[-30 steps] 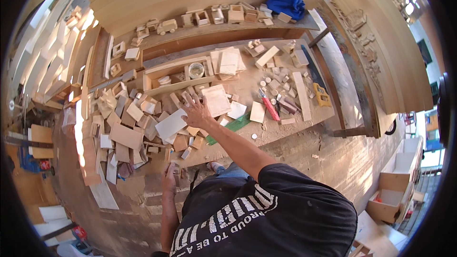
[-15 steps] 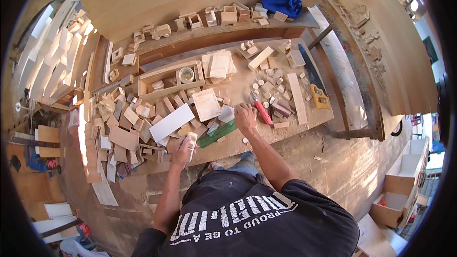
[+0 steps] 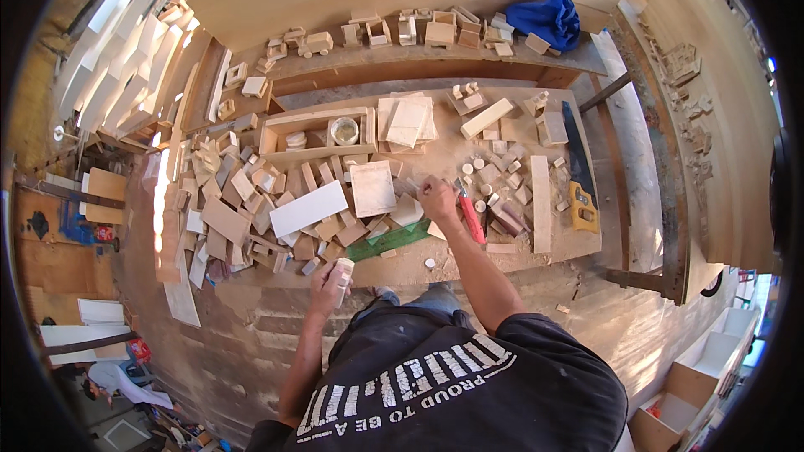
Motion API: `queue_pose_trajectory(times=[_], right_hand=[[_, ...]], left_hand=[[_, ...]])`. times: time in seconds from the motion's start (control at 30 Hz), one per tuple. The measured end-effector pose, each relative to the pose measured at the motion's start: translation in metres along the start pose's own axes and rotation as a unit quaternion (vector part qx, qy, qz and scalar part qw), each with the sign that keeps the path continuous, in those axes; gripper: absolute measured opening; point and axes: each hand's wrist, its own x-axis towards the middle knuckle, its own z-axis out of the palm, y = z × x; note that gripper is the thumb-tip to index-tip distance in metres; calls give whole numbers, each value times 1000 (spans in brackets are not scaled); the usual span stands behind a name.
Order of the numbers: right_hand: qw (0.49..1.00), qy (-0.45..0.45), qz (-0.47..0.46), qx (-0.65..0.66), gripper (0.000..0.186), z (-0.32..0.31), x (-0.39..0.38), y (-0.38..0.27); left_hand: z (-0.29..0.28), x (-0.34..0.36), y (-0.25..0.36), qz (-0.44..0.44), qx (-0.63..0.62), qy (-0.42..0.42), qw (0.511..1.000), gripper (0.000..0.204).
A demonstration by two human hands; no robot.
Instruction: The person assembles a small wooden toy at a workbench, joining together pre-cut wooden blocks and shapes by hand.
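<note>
My left hand [image 3: 325,289], at the near edge of the worktable, is closed around a small pale wooden block [image 3: 344,271]. Over the table, my right hand [image 3: 440,201] has its fingers curled together; whatever they hold, if anything, I cannot make out. Just right of it lies a red-handled tool [image 3: 471,216]. A flat green strip [image 3: 387,240] and a square wooden board [image 3: 373,188] lie to its left. Beyond the left hand, a white rectangular board [image 3: 308,208] rests on a heap of wood offcuts [image 3: 224,222].
A wooden tray [image 3: 276,131] holding a round jar [image 3: 343,130] stands at the back. Small wooden toy vehicles [image 3: 316,43] line a shelf beside a blue cloth [image 3: 548,21]. A yellow-handled saw [image 3: 584,205] lies at the right edge. Another person [image 3: 117,381] is at lower left.
The whole view has shifted, so the table appears lower and slightly right. My left hand, still holding the block, has drawn back from the heap. My right hand stays near the red-handled tool.
</note>
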Motion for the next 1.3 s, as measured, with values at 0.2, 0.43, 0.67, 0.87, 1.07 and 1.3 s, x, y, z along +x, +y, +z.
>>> queue_pose_trajectory(times=[0.2,0.43,0.67,0.87,1.07,1.3], right_hand=[[924,-47,52,376,25,-73,-23,-13],[870,-30,39,490,19,-101,-54,-17],[988,56,69,126,25,-57,-85,39],[981,77,42,171,19,-84,-45,47],[985,159,5,-61,25,-157,65,133],[980,-19,-24,-194,32,-173,113,129]], left_hand=[[8,5,4,3,0,-4,1000,31],[32,42,35,21,23,-66,997,33],[47,64,39,46,46,-130,989,33],[64,58,40,7,70,-118,990,33],[91,64,40,53,62,-70,994,32],[156,21,22,-5,6,24,1000,33]])
